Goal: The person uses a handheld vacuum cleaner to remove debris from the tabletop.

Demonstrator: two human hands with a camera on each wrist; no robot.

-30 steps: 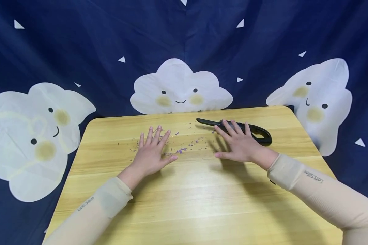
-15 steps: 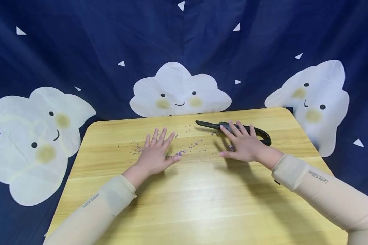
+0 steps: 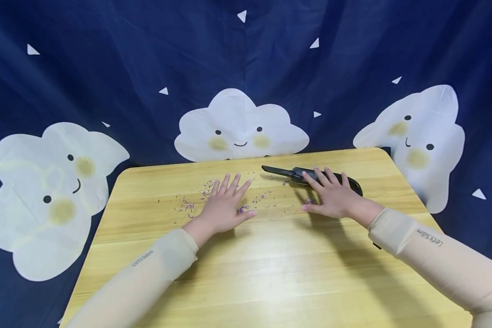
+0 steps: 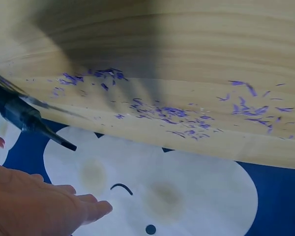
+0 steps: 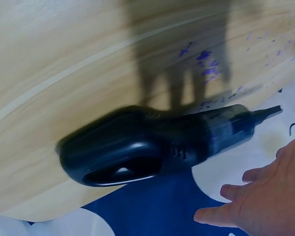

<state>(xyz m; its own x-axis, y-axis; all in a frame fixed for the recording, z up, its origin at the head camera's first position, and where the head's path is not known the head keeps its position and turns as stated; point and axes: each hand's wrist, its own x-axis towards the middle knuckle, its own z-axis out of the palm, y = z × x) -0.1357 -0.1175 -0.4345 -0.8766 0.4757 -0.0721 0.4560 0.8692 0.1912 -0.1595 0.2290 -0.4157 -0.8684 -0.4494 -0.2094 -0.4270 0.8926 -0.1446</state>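
Observation:
A black handheld vacuum cleaner [image 3: 297, 174] with a narrow nozzle lies near the far edge of the wooden table [image 3: 246, 273]. My right hand [image 3: 332, 197], fingers spread, hovers over its near side and covers part of it in the head view; the right wrist view shows the vacuum's whole body and looped handle [image 5: 123, 169]. Spread flat in the air, my left hand [image 3: 221, 210] is above small purple scraps [image 4: 172, 114] scattered across the far half of the table. Shadows of the hands fall on the wood, and neither hand holds anything.
Behind the table hangs a dark blue curtain [image 3: 147, 45] printed with smiling white clouds [image 3: 242, 118] and small white triangles. The table's rounded far edge meets it. Pale sleeves cover both forearms.
My left hand has slid to the right over the scraps, uncovering more of them on its left. My right hand has shifted slightly right. The head view has tilted a little upward.

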